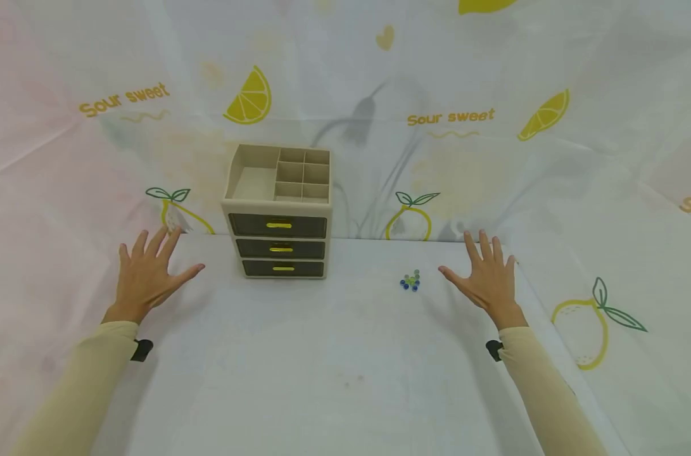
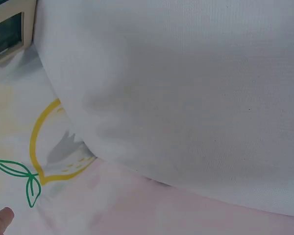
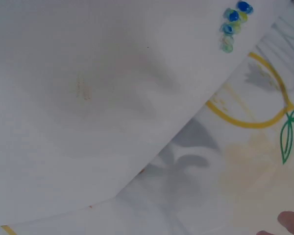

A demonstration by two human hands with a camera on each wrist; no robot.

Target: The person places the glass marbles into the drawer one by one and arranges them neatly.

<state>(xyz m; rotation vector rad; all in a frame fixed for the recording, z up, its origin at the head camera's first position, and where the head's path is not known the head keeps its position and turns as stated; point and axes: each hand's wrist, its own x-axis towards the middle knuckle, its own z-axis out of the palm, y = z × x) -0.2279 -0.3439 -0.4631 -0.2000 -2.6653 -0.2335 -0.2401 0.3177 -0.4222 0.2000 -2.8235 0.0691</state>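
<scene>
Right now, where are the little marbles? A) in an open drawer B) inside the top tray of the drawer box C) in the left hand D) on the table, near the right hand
D: the marbles lie in a small cluster on the white table, just left of the spread right hand, while the drawer box has all three drawers closed and the left hand holds nothing.

Bright, even light throughout; soft grey shadows fall on the backdrop, and both wrist views are slightly blurred.
</scene>
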